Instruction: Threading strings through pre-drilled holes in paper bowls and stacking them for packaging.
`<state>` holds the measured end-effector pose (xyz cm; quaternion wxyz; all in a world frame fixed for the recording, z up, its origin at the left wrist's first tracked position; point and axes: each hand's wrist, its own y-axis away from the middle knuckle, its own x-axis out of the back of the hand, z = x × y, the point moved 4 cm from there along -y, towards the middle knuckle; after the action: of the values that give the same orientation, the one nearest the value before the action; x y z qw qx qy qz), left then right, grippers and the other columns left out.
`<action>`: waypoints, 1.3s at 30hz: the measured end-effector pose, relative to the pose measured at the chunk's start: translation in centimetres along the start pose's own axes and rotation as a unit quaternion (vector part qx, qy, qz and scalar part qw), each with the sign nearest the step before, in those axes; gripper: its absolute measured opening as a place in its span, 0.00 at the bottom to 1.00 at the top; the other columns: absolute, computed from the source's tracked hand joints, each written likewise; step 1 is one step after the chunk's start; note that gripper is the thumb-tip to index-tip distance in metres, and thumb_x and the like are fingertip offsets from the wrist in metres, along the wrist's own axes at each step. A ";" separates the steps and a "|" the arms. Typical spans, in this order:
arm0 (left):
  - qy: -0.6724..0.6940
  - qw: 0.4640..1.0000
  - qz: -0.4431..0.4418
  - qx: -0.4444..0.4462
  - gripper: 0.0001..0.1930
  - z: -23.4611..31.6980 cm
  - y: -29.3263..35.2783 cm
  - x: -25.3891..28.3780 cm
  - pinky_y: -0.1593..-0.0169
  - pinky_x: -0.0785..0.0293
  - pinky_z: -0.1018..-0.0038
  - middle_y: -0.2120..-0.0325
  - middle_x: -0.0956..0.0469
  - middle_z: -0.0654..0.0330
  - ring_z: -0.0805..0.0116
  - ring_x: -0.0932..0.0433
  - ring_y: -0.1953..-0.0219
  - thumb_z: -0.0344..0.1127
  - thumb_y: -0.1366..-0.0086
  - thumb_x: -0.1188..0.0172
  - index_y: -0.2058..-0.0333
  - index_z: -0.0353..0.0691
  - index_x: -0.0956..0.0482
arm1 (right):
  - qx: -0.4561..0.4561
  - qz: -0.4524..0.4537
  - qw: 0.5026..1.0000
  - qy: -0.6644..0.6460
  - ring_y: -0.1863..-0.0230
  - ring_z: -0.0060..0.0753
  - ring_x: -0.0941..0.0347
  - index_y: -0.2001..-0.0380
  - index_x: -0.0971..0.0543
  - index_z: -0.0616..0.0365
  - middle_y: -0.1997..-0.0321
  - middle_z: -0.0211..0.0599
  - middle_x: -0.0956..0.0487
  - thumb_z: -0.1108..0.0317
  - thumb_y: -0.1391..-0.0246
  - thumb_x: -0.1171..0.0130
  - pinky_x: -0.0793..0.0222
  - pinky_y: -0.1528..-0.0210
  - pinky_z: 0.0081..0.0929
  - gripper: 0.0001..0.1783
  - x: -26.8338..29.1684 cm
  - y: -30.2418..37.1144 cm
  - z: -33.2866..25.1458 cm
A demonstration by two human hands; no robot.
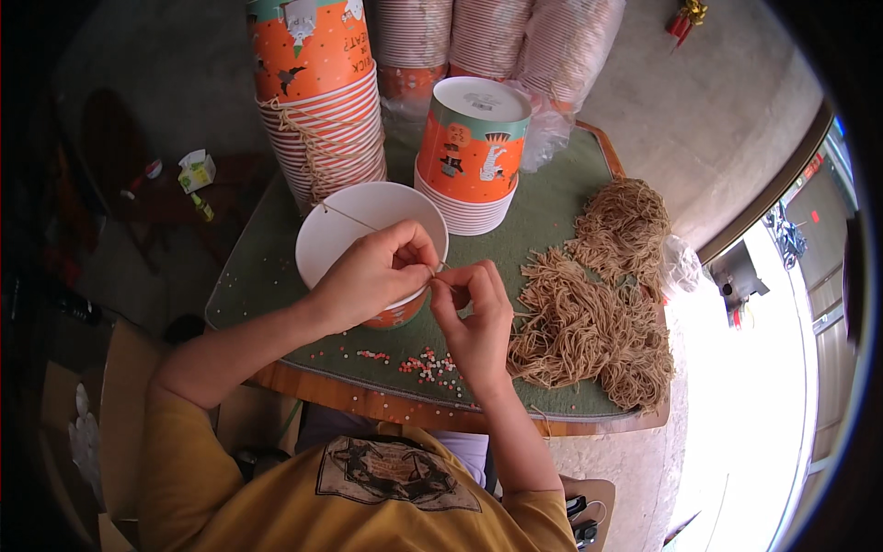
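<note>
A white-lined paper bucket (324, 241) stands upright in front of me, its orange printed outside partly hidden by my arm. A thin tan cord (348, 216) runs from a hole at its far left rim across the opening to the right rim. There my left hand (372, 276) pinches the cord between thumb and forefinger, reaching over the bucket. My right hand (478, 317) is closed just beside it at the rim's outside, fingertips meeting the cord's end. My fingers hide the point where cord and rim meet.
Behind stand a tall nested bucket stack (322, 138) draped with cords, a shorter upside-down stack (474, 156) and plastic-wrapped stacks (492, 37). Cord bundles (593, 322) lie right on the green-covered table (267, 267). Small white and red bits (428, 365) are scattered near the front edge.
</note>
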<state>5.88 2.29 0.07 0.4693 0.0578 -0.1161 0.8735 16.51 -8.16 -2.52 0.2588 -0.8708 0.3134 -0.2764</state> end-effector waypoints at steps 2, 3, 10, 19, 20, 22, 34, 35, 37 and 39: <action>0.015 1.000 -0.011 -0.014 0.05 -0.4 -0.2 0.1 0.58 0.27 0.80 0.69 0.27 0.65 0.79 0.26 0.64 0.23 0.38 0.45 0.64 0.35 0.30 | -0.056 -0.008 0.994 -0.096 0.75 0.21 0.32 0.69 0.27 0.61 0.73 0.31 0.29 0.76 0.50 0.38 0.34 0.70 0.19 0.07 0.0 -0.1 0.3; 0.031 0.999 -0.024 -0.028 0.06 -0.4 -0.3 0.0 0.57 0.28 0.80 0.68 0.28 0.65 0.79 0.27 0.64 0.22 0.38 0.45 0.63 0.36 0.31 | -0.057 -0.007 0.994 -0.095 0.75 0.21 0.32 0.69 0.27 0.61 0.73 0.31 0.29 0.76 0.50 0.38 0.34 0.70 0.19 0.07 0.0 -0.1 0.5; 0.011 0.999 -0.032 -0.007 0.12 -0.1 -0.2 0.0 0.54 0.30 0.80 0.66 0.29 0.63 0.79 0.29 0.61 0.22 0.38 0.45 0.56 0.38 0.34 | -0.175 0.009 0.960 -0.217 0.74 0.13 0.33 0.67 0.27 0.61 0.71 0.28 0.25 0.76 0.44 0.41 0.34 0.71 0.16 0.04 -0.4 0.6 1.8; 0.036 0.998 0.000 0.047 0.14 0.3 -0.2 -0.3 0.51 0.30 0.78 0.65 0.27 0.61 0.76 0.27 0.59 0.23 0.38 0.43 0.55 0.36 0.34 | -0.098 -0.004 0.988 -0.121 0.76 0.20 0.29 0.67 0.28 0.61 0.66 0.32 0.24 0.78 0.49 0.40 0.32 0.74 0.18 0.08 0.0 0.5 1.5; 0.035 0.998 0.005 0.045 0.14 0.3 -0.3 -0.3 0.51 0.30 0.78 0.65 0.27 0.61 0.76 0.27 0.59 0.23 0.39 0.43 0.55 0.36 0.34 | -0.104 -0.001 0.987 -0.122 0.76 0.20 0.29 0.67 0.28 0.61 0.66 0.32 0.24 0.78 0.49 0.39 0.32 0.75 0.18 0.08 0.0 0.5 1.4; 0.033 0.998 0.010 0.043 0.14 0.3 -0.3 -0.3 0.51 0.29 0.78 0.65 0.27 0.61 0.76 0.27 0.59 0.23 0.39 0.43 0.56 0.36 0.33 | -0.105 0.003 0.988 -0.110 0.76 0.20 0.29 0.67 0.28 0.61 0.67 0.33 0.25 0.78 0.49 0.39 0.32 0.74 0.19 0.08 0.2 0.4 1.2; -0.015 0.999 0.018 0.048 0.13 0.3 -0.2 -0.3 0.54 0.28 0.78 0.65 0.26 0.60 0.76 0.26 0.60 0.25 0.38 0.42 0.56 0.35 0.34 | -0.085 -0.002 0.988 -0.126 0.74 0.24 0.25 0.68 0.25 0.63 0.69 0.36 0.24 0.79 0.49 0.40 0.29 0.70 0.22 0.05 0.3 0.1 1.4; -0.060 0.998 0.025 0.019 0.13 0.7 0.0 -0.5 0.55 0.28 0.77 0.66 0.26 0.60 0.76 0.25 0.61 0.24 0.38 0.42 0.56 0.35 0.34 | -0.096 0.002 0.985 -0.142 0.73 0.24 0.25 0.68 0.25 0.63 0.70 0.36 0.24 0.79 0.49 0.40 0.28 0.69 0.22 0.05 0.3 0.2 1.5; -0.104 0.994 0.032 -0.009 0.13 1.0 0.2 -0.7 0.56 0.28 0.77 0.66 0.26 0.60 0.75 0.25 0.62 0.24 0.38 0.43 0.56 0.35 0.34 | -0.081 0.001 0.989 -0.126 0.73 0.24 0.25 0.68 0.25 0.63 0.70 0.36 0.24 0.79 0.48 0.40 0.28 0.69 0.22 0.05 0.5 0.1 1.1; -0.172 0.981 0.043 -0.080 0.14 1.4 0.3 -1.0 0.61 0.25 0.74 0.71 0.25 0.57 0.69 0.22 0.67 0.24 0.38 0.43 0.55 0.35 0.36 | -0.066 -0.001 0.992 -0.111 0.73 0.24 0.25 0.68 0.25 0.64 0.70 0.36 0.24 0.78 0.48 0.40 0.28 0.68 0.22 0.04 0.6 0.0 0.8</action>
<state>6.14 0.97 1.16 0.4077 0.1647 -0.2672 0.8575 17.39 -8.32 -2.84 0.2333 -0.9115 0.3001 -0.1570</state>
